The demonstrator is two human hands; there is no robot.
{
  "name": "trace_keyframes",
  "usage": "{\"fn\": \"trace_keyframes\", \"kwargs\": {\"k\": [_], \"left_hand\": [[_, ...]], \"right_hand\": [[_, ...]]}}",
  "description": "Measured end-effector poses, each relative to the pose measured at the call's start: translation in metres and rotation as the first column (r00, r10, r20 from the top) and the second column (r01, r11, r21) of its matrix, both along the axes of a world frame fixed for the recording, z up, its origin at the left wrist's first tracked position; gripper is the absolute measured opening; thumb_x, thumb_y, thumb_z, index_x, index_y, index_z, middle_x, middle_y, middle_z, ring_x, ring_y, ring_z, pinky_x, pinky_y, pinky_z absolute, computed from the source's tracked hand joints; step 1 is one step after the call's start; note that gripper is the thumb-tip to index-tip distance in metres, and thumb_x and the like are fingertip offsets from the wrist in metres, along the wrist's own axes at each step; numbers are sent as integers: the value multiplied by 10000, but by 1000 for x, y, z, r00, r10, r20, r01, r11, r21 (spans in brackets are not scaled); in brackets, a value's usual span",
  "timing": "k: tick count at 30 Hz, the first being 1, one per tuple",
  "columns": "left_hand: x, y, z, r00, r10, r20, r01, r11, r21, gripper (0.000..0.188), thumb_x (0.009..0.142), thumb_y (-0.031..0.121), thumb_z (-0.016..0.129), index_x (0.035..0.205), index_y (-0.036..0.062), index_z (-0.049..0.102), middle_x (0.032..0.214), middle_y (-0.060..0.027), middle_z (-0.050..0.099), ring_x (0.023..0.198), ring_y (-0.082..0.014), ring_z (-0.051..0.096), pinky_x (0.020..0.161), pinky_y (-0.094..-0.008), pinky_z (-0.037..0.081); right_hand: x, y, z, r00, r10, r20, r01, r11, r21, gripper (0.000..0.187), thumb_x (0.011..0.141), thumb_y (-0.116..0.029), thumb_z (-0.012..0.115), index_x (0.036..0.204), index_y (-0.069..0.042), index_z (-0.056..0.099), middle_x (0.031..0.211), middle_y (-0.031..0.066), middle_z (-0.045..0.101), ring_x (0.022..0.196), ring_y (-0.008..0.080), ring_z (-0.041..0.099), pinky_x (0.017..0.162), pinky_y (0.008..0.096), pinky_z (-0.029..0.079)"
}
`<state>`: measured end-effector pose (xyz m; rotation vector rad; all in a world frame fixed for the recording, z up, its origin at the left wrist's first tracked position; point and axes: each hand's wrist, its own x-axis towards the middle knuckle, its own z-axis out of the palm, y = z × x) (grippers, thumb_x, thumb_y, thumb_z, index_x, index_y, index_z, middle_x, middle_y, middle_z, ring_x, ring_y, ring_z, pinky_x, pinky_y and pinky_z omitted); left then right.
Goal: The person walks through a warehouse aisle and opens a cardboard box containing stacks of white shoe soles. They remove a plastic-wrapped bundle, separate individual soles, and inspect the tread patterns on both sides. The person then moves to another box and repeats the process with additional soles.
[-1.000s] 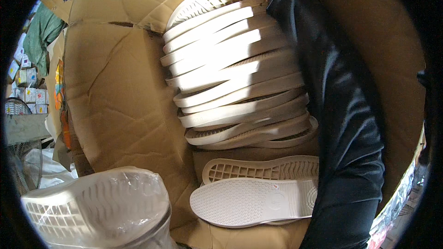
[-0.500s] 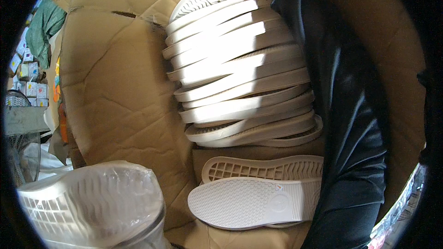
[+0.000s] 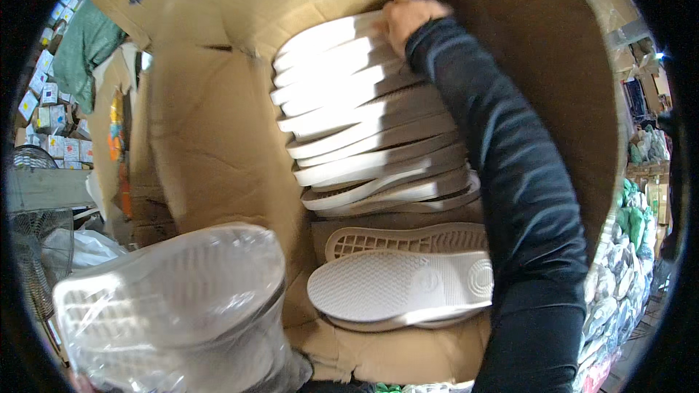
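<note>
A row of white shoe soles (image 3: 371,135) stands on edge, packed one against another inside a large cardboard box (image 3: 207,138). At the row's far right end is my right hand (image 3: 413,20), its fingers curled down over the last soles; the fingertips are partly hidden. Nearer to me, a white sole (image 3: 371,287) lies tread up, overlapping another sole (image 3: 408,240) whose gridded inside faces up. At the lower left, a clear plastic bag (image 3: 182,284) holds more soles. Only a sliver of my left hand (image 3: 81,383) shows, against the bag's lower edge.
The box's tall right wall (image 3: 539,51) rises beside my right forearm. Beyond it, bagged goods (image 3: 619,298) are piled. On the left are a green sack (image 3: 87,47), small white boxes (image 3: 54,120) and a wire fan guard (image 3: 47,247).
My right hand has come into fuller view at the row's far end. The view has shifted, showing more surroundings, and the plastic bag appears farther right and higher. The row's far soles now look more upright.
</note>
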<state>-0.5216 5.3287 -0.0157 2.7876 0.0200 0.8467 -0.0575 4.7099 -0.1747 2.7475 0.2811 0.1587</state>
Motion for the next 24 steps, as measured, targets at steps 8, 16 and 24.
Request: {"fn": "trace_keyframes", "kwargs": {"k": [8, 16, 24], "left_hand": [[50, -84, 15, 919, -122, -375, -166, 743, -648, 162, 872, 130, 562, 815, -19, 587, 707, -7, 536, 671, -84, 475, 596, -260, 378], [85, -108, 37, 883, -353, -310, 27, 696, -717, 246, 894, 146, 593, 695, 29, 510, 631, 47, 474, 586, -43, 394, 525, -232, 308], [97, -92, 28, 880, -396, -265, 175, 786, -593, 325, 837, 190, 636, 632, 9, 460, 532, 9, 424, 532, -72, 367, 476, -278, 301]], "right_hand": [[-180, 48, 19, 977, -206, -57, 171, 591, 789, 322, 821, -226, 692, 1071, -31, 640, 1043, 242, 637, 839, 364, 668, 731, 434, 552], [-393, 162, 29, 703, 165, -692, 709, -81, 700, 526, 1006, -427, 461, 1271, 16, 563, 1116, 196, 662, 1050, 268, 616, 945, 343, 457], [-398, 200, 26, 892, 248, -377, 447, -373, 813, 597, 1000, -437, 465, 1330, 61, 460, 1229, 206, 596, 1188, 261, 529, 1021, 338, 395]]}}
